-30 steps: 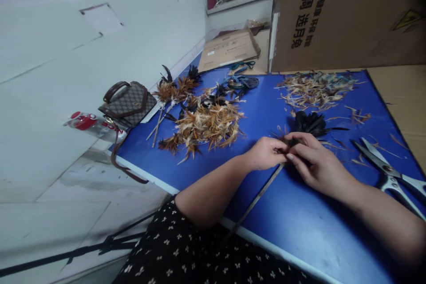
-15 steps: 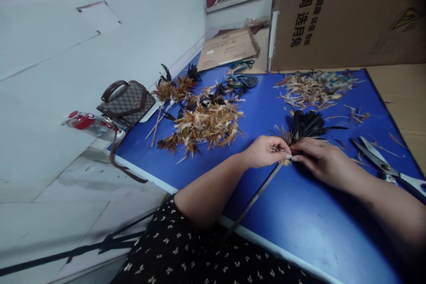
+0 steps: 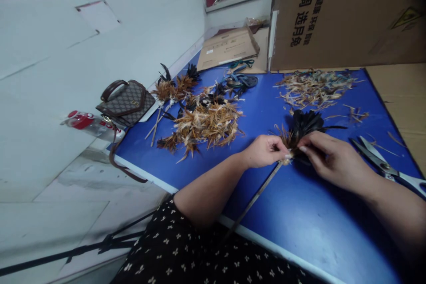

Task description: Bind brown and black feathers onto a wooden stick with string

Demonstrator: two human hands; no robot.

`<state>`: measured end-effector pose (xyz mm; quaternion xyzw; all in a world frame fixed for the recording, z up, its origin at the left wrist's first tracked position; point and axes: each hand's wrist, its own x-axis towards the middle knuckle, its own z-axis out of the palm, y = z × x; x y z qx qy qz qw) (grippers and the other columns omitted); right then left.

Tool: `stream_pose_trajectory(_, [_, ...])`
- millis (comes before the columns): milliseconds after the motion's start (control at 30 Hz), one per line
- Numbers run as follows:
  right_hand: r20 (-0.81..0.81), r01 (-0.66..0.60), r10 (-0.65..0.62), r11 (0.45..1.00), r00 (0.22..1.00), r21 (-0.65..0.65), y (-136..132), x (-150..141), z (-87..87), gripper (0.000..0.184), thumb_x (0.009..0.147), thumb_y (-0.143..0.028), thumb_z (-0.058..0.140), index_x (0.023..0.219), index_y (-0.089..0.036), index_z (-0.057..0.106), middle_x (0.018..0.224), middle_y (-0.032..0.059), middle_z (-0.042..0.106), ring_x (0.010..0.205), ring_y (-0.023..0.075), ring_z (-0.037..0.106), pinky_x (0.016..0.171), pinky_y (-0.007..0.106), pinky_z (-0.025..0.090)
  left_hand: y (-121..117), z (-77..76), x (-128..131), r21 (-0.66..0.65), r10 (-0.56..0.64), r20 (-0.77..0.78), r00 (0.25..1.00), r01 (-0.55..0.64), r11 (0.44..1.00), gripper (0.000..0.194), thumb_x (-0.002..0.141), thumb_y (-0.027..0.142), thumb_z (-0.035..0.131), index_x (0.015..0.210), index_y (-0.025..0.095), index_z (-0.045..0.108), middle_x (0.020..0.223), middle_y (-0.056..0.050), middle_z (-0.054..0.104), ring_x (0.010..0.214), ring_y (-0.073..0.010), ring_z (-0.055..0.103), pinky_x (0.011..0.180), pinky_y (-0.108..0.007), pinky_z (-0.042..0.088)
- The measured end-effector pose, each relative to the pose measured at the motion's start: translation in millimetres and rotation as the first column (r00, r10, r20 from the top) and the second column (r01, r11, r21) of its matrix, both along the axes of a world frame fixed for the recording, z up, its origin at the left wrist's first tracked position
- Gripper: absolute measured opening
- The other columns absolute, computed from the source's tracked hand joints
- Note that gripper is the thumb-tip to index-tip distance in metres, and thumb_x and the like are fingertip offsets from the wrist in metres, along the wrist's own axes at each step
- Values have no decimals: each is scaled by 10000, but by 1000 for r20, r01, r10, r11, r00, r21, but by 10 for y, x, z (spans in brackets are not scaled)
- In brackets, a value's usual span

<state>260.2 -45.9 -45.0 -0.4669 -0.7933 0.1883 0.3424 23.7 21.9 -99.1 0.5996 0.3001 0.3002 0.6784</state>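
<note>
Over the blue tabletop (image 3: 299, 226), my curled left hand (image 3: 264, 151) is pinching the feather bundle (image 3: 306, 123) low down; my arched right hand (image 3: 336, 159) is touching it, its grasp unclear.

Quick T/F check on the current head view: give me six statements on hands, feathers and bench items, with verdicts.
1. The left hand has its fingertips at the base of the feather bundle. True.
2. The right hand is gripping the scissors. False: they lie on the blue table; that hand is at the feather bundle.
3. The large cardboard panel carries black print. True.
4. The bag is at the picture's right edge. False: it is on the left, beside the bottle.
5. The bottle shows red at its cap end. True.
6. The feather bundle is entirely white. False: black and brown show.
</note>
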Motion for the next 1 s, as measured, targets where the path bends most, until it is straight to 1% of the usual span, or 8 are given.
stream_pose_trajectory(100, [7, -89, 90, 995, 996, -43, 6, -46, -13, 249, 1075, -462, 699, 1258, -304, 757, 1143, 118, 798, 883, 296, 748, 810, 463, 603, -3, 37, -3, -4, -12, 7, 1000, 12, 1000, 623, 641, 598, 1074, 824, 123, 715, 821, -48, 764, 736, -104, 665, 782, -295, 535])
stream_pose_trajectory(167, [-17, -114, 113, 993, 993, -41, 22, -86, -44, 225, 1091, -468, 688, 1206, -306, 794, 1127, 119, 809, 930, 304, 769, 856, 465, 609, -13, 73, -11, 6, -15, -7, 1000, 15, 1000, 619, 626, 582, 1084, 818, 126, 711, 774, -20, 731, 704, -90, 631, 764, -287, 523])
stream_pose_trajectory(233, [-40, -113, 113, 993, 993, -19, 39, -114, -77, 204, 1114, -442, 662, 1093, -299, 805, 1035, 112, 810, 909, 296, 770, 845, 457, 604, -25, 102, -18, 11, -29, -25, 999, 29, 1000, 613, 616, 560, 1094, 817, 128, 708, 741, 1, 701, 687, -86, 611, 755, -286, 514])
stream_pose_trajectory(333, [-27, -84, 86, 993, 996, 82, 41, -124, -104, 171, 1130, -334, 635, 1042, -273, 768, 945, 87, 789, 815, 250, 745, 780, 415, 588, -34, 116, -17, 3, -40, -4, 999, 40, 999, 639, 596, 581, 1096, 801, 129, 693, 766, -14, 712, 716, -101, 631, 775, -300, 522])
stream_pose_trajectory(433, [-11, -64, 68, 975, 998, 211, 5, -130, -99, 109, 1114, -193, 640, 1064, -250, 719, 953, 60, 769, 809, 205, 737, 762, 355, 576, -22, 103, -7, -14, -18, 53, 998, 19, 1000, 670, 576, 620, 1092, 765, 129, 677, 849, -59, 750, 777, -124, 676, 832, -330, 549])
stream_pose_trajectory(600, [-4, -75, 80, 953, 997, 293, -69, -190, -56, 161, 1083, -92, 670, 1099, -252, 678, 956, 42, 735, 816, 185, 719, 762, 318, 576, 20, 88, -8, -49, 46, 53, 998, -44, 998, 633, 541, 568, 1110, 703, 126, 687, 910, -80, 783, 811, -132, 690, 894, -359, 567])
stream_pose_trajectory(833, [-31, -139, 154, 947, 988, 289, -112, -175, -41, 259, 1045, -41, 674, 1153, -276, 689, 1013, 63, 767, 854, 217, 755, 775, 346, 615, 46, 93, -30, -121, 88, 90, 992, -77, 990, 573, 546, 494, 1103, 686, 115, 696, 938, -118, 827, 841, -166, 732, 897, -387, 585])
stream_pose_trajectory(1000, [-7, -203, 211, 951, 978, 232, -176, -82, -66, 301, 1060, -46, 637, 1224, -292, 693, 1092, 79, 791, 941, 231, 798, 818, 339, 640, 24, 149, -45, -147, 86, 90, 992, -72, 986, 535, 547, 446, 1102, 682, 114, 704, 917, -124, 830, 841, -172, 747, 899, -389, 595])
